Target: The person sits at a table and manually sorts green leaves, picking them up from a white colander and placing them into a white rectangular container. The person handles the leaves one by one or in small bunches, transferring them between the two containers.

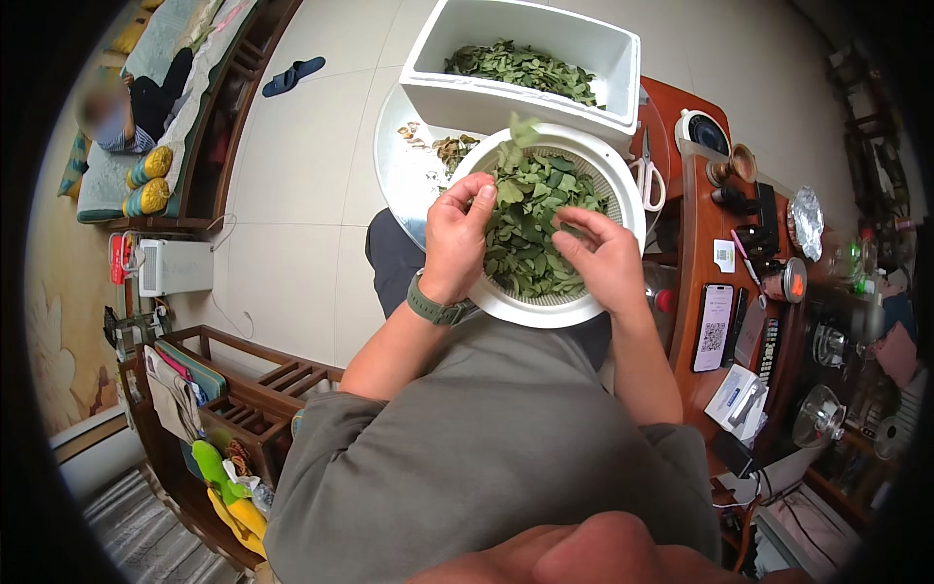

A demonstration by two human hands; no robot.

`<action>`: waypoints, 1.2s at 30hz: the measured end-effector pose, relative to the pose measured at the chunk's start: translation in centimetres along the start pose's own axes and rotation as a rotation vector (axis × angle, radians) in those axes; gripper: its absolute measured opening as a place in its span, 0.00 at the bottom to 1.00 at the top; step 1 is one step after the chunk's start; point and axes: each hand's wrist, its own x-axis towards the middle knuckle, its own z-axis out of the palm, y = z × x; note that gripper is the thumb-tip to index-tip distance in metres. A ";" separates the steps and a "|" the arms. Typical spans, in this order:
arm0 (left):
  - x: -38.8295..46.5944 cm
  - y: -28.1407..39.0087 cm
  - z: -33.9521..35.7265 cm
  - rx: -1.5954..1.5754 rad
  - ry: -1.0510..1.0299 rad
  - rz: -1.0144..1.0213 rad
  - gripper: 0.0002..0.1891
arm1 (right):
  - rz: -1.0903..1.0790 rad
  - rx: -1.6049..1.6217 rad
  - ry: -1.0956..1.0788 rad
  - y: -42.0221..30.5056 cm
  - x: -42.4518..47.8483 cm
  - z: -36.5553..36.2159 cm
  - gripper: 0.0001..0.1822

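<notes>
A white plastic colander [546,315] full of loose green leaves [540,226] rests before me at lap height. Over its left side is my left hand [461,230], thumb and forefinger pinched on a leafy sprig [519,135] that rises blurred above the leaves. My right hand [592,252] hovers at the colander's right side, fingers curled apart, with nothing visible held in it. Behind the colander stands a white foam box [522,109] with more green leaves [522,71] in it. Brown, dried leaves [456,151] lie on the round table [401,182] left of the colander.
White-handled scissors [648,175] lie right of the colander. A wooden table [686,292] on the right holds a phone [712,328], a remote control [768,350], a jar [792,281] and a small box [737,401]. A person [135,117] sits on a sofa far left; slippers [293,77] lie on the floor.
</notes>
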 end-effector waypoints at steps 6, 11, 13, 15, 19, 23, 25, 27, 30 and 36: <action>0.1 -1.5 -0.3 0.049 -0.035 0.032 0.08 | -0.039 0.159 -0.039 -0.4 1.0 3.3 0.14; -0.3 -1.6 -0.5 0.081 0.011 0.078 0.08 | 0.078 0.179 -0.072 -1.4 0.6 3.1 0.08; -0.2 -1.4 -0.5 0.036 0.038 0.056 0.08 | 0.117 0.137 -0.103 -1.5 0.5 2.3 0.09; 0.4 -1.4 -1.2 0.009 0.046 0.024 0.07 | 0.152 0.101 -0.135 -0.8 0.4 1.7 0.09; 0.2 -0.2 -1.0 0.148 -0.034 0.027 0.07 | -0.262 -0.217 0.043 -1.2 0.9 2.4 0.12; -0.2 -0.3 -0.8 0.285 -0.096 0.117 0.07 | -0.008 0.199 -0.018 -0.9 1.8 2.8 0.12; -0.2 -0.5 -1.1 0.330 -0.066 0.184 0.07 | -0.002 0.184 -0.008 -1.2 1.7 2.8 0.10; 0.1 -0.3 -1.5 0.342 -0.054 0.194 0.07 | 0.016 0.174 0.021 -0.8 1.5 2.1 0.10; 0.2 -0.1 -1.7 0.396 -0.015 0.251 0.06 | -0.113 -0.077 0.044 -0.9 1.4 1.7 0.17; -0.4 0.2 -1.1 0.554 -0.019 0.386 0.06 | -0.186 -0.120 -0.060 -1.2 1.5 2.5 0.25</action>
